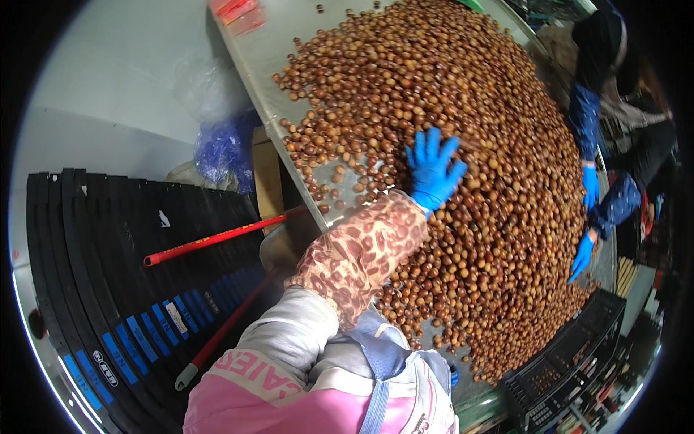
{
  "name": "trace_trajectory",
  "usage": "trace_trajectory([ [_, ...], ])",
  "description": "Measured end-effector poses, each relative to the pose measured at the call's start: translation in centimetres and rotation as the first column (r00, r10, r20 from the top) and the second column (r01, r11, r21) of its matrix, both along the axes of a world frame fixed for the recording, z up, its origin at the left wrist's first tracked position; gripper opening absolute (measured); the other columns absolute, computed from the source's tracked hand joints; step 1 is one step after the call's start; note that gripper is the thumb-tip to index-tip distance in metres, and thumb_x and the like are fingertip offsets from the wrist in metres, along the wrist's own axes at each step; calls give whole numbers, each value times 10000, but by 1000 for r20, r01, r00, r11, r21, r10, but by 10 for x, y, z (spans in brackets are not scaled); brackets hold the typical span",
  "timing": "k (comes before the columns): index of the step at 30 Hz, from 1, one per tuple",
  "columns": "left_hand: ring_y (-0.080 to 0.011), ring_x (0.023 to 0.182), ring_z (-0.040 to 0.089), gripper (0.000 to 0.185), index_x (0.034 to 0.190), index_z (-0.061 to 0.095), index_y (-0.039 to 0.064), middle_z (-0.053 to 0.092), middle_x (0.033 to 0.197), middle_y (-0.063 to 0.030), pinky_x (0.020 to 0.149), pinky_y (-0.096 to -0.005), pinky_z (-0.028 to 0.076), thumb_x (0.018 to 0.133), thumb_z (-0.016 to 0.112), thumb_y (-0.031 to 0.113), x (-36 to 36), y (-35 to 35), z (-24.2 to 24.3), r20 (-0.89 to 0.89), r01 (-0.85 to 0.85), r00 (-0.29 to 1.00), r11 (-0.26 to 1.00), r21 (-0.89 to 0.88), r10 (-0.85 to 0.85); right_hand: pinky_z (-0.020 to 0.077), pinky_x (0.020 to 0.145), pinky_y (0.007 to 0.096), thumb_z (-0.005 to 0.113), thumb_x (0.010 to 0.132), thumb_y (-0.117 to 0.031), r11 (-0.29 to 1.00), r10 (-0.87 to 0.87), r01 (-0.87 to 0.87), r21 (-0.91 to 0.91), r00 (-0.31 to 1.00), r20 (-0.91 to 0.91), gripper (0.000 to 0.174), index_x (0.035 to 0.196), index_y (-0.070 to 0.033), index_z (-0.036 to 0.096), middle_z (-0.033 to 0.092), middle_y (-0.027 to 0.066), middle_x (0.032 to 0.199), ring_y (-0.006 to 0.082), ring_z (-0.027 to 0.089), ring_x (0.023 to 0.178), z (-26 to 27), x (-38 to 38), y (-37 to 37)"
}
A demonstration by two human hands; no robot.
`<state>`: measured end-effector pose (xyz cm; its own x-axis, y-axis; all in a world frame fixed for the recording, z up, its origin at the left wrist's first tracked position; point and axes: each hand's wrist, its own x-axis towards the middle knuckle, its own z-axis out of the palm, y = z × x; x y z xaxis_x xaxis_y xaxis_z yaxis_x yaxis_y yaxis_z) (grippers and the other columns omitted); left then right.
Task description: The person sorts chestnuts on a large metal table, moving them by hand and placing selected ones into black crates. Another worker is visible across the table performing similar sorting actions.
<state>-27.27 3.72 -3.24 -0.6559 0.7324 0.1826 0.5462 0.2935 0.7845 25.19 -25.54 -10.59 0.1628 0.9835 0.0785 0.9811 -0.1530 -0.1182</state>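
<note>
A broad heap of round, glossy brown nuts in their shells (488,217), like macadamias, covers much of a metal-topped table (274,103). My left hand (434,172), in a blue glove, rests palm down on the heap with its fingers spread. A leopard-print sleeve cover (363,249) runs up that forearm. Only a small blue patch of what looks like my gloved right hand (454,374) shows beside my jacket at the table's near edge; the rest is hidden, so its grip cannot be seen.
Across the table, a co-worker's two blue-gloved hands (583,256) are at the heap's edge. A black plastic crate (569,352) stands lower right. Stacked black crates (135,233), a red pole (217,237) and blue plastic wrap (225,152) lie left. A red packet (236,11) is at the far corner.
</note>
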Motion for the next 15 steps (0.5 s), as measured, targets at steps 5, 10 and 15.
trace_trajectory([
  [5,-441,1470,124,597,1408,517,224,210,1609,-156,1162,-625,137,887,662,478,-60,-34,14,-196,-3,980,981,191,41,417,1015,451,554,981,-161,1000,-27,27,-11,999,30,342,1266,26,554,579,192,1242,325,547,1150,0,-5,13],
  [10,-455,1333,385,561,1357,506,19,391,1427,-286,1080,-558,355,963,568,413,-213,-114,-29,-589,-619,681,771,-148,434,413,1026,446,559,984,-171,996,-84,84,-15,996,40,362,1287,28,537,565,194,1269,317,538,1168,2,-9,24],
  [15,-436,1286,441,532,1340,514,0,507,1377,-251,1089,-521,351,984,521,396,-232,-107,-68,-344,-479,838,873,-94,423,409,1037,442,563,988,-180,993,-117,118,-15,992,44,384,1307,29,520,550,196,1295,310,529,1186,3,-13,31],
])
